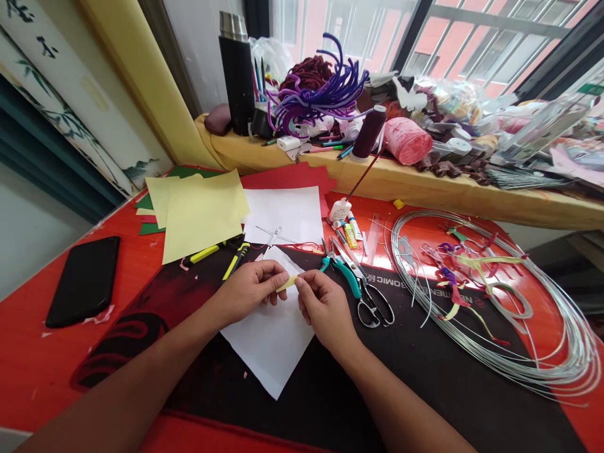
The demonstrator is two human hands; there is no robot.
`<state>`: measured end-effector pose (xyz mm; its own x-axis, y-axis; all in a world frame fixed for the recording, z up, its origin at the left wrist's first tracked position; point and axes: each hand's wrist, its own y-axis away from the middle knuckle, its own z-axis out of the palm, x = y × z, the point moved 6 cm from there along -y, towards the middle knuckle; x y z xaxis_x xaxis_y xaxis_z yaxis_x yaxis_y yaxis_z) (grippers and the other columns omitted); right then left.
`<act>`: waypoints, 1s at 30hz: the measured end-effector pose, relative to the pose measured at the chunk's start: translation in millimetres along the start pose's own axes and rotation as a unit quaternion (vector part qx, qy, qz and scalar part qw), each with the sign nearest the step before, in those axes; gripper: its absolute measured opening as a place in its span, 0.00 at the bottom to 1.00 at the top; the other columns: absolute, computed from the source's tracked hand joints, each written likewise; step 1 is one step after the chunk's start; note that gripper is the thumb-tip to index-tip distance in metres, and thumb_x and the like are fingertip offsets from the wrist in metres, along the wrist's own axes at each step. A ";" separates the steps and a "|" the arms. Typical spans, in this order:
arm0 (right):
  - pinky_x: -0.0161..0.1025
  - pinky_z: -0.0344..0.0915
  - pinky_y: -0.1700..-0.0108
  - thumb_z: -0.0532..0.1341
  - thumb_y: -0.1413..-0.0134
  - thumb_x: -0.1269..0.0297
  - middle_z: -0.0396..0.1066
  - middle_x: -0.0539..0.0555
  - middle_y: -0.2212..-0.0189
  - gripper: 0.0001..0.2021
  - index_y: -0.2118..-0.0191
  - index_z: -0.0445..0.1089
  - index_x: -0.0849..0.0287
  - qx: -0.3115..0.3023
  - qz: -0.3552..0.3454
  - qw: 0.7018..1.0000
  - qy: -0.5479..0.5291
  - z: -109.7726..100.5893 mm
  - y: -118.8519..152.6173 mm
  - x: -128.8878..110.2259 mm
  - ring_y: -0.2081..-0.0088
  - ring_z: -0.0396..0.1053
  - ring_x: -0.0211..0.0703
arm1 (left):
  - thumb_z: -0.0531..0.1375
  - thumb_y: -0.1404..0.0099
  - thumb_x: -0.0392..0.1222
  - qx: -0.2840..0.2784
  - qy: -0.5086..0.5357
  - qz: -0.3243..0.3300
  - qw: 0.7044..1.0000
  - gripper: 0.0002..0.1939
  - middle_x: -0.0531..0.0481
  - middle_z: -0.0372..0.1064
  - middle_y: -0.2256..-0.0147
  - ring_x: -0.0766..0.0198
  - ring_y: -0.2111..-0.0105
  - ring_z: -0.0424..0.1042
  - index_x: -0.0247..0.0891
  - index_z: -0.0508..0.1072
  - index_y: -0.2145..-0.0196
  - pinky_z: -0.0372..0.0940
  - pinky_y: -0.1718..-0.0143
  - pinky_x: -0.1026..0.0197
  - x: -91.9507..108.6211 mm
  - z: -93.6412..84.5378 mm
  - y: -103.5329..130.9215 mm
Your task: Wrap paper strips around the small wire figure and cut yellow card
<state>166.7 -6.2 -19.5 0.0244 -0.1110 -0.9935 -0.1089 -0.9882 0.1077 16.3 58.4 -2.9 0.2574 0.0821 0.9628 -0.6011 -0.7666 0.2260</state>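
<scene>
Between my two hands is a small yellow paper strip [287, 284], pinched at both ends. My left hand [255, 283] has thumb and forefinger closed on its left end. On the right end, the thumb and fingers of my right hand [325, 308] are closed. Below them a white paper sheet [276, 358] lies at an angle on the black mat [212, 377]. Scissors [375, 305] and teal-handled pliers [346, 277] rest just right of my right hand. Two yellow-and-black cutters, one of them a utility knife [236, 261], lie beyond my left hand.
A big coil of silver wire [561, 321] spreads over the right side, with coloured scraps inside. Yellow paper sheets [202, 214] and white paper lie at the back. A black phone [85, 280] is at left. A glue bottle [340, 211] stands near the cluttered sill.
</scene>
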 end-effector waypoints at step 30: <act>0.34 0.52 0.80 0.63 0.33 0.48 0.64 0.44 0.81 0.15 0.64 0.72 0.55 0.003 -0.002 1.000 -0.004 0.5 -1.0 0.9 0.83 0.56 0.34 | 0.68 0.35 0.62 0.000 0.008 -0.015 1.000 0.23 0.49 0.78 0.70 0.65 0.73 0.71 0.37 0.76 0.63 0.66 0.70 0.62 1.9 2.2 1.0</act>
<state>166.3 -5.3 -20.6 0.0179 -0.1055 -0.9943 -0.1149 -0.9881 0.1028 17.9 56.4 -1.1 0.2624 0.1158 0.9580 -0.5930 -0.7638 0.2548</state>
